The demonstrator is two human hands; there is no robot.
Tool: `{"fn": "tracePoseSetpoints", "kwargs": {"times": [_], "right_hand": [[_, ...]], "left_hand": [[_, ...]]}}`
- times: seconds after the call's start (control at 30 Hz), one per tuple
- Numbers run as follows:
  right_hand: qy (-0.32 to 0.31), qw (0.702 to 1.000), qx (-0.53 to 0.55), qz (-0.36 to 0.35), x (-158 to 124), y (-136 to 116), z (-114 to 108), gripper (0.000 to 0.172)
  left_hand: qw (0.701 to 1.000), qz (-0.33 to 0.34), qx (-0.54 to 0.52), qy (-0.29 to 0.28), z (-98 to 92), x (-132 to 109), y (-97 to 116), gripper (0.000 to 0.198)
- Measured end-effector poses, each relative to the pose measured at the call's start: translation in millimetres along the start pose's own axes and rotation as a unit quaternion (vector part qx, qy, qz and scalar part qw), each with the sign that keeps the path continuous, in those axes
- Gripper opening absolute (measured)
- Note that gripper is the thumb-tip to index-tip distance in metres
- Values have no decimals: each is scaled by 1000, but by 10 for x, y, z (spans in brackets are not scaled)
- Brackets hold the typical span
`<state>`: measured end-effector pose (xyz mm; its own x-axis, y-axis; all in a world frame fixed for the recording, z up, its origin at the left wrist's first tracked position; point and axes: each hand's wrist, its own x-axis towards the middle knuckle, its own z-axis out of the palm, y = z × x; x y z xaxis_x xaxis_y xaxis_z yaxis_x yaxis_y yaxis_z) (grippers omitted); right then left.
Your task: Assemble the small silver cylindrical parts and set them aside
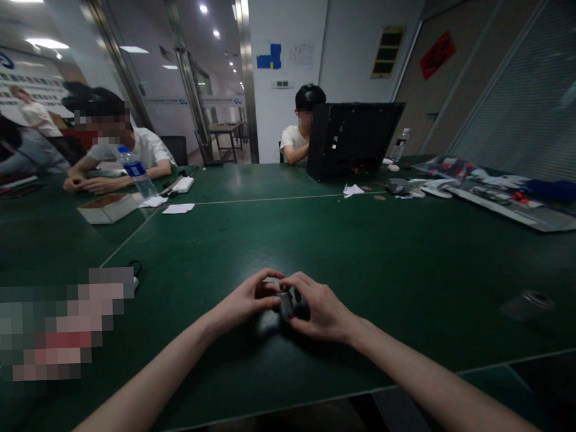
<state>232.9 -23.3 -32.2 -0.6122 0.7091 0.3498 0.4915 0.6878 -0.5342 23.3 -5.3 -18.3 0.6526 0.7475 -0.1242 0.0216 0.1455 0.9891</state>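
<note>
A small grey metal cylinder [286, 306] with a dark knob on top stands upright, or nearly so, between my hands, close to the green tabletop. From the left, my left hand [253, 295] curves around it, the thumb against its side and the fingers reaching over the back. My right hand [326, 309] grips the same cylinder from the right, thumb low by its base and fingertips at the top. Dark parts in the right palm are too shadowed to make out. Another grey cylinder [528, 305] lies apart from my hands, near the table's right front.
The green table [412, 256] has an open box [109, 208], a water bottle [138, 174] and paper [178, 208] at left. Across it, a black monitor-like case [354, 141] stands before a seated person. A cluttered board [514, 195] is at right. Other people sit at left.
</note>
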Motion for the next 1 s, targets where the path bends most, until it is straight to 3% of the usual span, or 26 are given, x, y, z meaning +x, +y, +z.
{"fn": "tracePoseSetpoints", "kwargs": {"times": [0.27,0.7,1.0], "right_hand": [[-7,1000,-2,-2,0,-11,-2,52],[12,1000,-25,-1,5,-5,6,53],[24,997,65,20,36,50,8,54]], "left_hand": [[1000,-2,-2,-14,-23,-25,8,47],[991,29,129,12,-4,43,-44,40],[998,-11,57,37,7,12,-5,45]]}}
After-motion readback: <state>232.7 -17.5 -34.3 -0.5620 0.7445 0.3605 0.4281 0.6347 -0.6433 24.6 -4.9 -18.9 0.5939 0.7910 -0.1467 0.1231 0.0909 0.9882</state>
